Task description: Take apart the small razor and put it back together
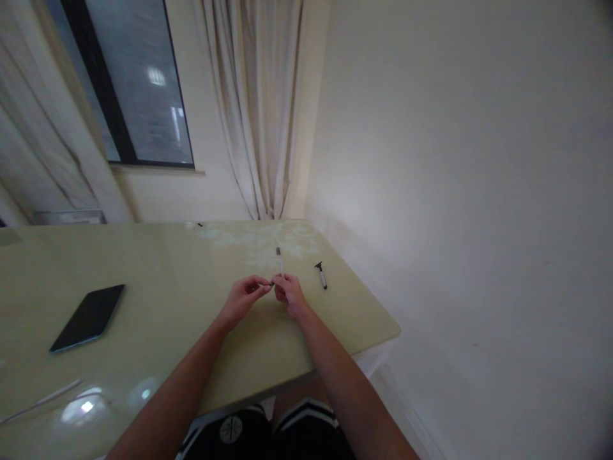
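Over the table, my left hand (245, 295) and my right hand (288, 294) meet fingertip to fingertip. A small dark piece (272, 283) sits between the fingertips of both hands, too small to name. My left thumb and forefinger are closed in a pinch at it. The fingers of my right hand are curled and closed around the same spot. A toothbrush (281, 260) with a white handle and dark head points away just beyond my right hand; its lower end is hidden, and whether the hand touches it I cannot tell. To the right lies a razor (322, 277) with a black head.
A dark tablet (89, 318) lies at the left of the pale green table (167, 287). A white cable (43, 401) runs along the near left. One small dark object (200, 224) rests by the far edge. A wall (454, 191) stands along the right side.
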The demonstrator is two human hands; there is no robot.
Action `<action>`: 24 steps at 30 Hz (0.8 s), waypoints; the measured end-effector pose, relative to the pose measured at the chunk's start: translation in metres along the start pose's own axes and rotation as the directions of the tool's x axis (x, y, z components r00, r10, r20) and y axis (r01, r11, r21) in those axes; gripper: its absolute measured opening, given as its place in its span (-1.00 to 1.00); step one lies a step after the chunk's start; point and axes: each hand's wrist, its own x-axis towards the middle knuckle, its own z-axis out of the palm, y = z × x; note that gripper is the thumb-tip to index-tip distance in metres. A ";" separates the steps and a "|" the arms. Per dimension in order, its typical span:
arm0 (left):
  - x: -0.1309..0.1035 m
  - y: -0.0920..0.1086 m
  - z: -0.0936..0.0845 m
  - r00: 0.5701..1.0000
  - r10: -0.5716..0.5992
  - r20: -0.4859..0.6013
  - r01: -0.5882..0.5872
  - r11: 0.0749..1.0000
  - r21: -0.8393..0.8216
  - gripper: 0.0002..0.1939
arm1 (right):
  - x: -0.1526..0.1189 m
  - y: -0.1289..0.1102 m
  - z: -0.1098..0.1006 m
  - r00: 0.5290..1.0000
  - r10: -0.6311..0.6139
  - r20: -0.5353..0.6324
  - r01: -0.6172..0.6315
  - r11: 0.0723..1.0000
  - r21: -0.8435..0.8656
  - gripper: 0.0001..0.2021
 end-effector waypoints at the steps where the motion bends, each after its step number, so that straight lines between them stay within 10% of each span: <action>1: 0.000 -0.001 0.001 1.000 0.000 -0.001 0.000 1.000 -0.009 -0.60 | -0.001 0.000 0.001 1.000 0.008 0.018 -0.008 1.000 0.003 -0.69; 17: 0.000 0.002 0.003 0.989 0.143 -0.047 -0.137 0.985 0.100 -0.53 | -0.003 0.001 0.004 0.993 0.042 0.113 -0.038 0.999 -0.035 -0.61; 24: 0.005 0.002 -0.014 0.957 0.052 -0.284 -0.026 0.995 0.094 -0.48 | -0.002 0.005 -0.002 0.954 -0.284 0.095 0.286 0.772 -0.567 -0.34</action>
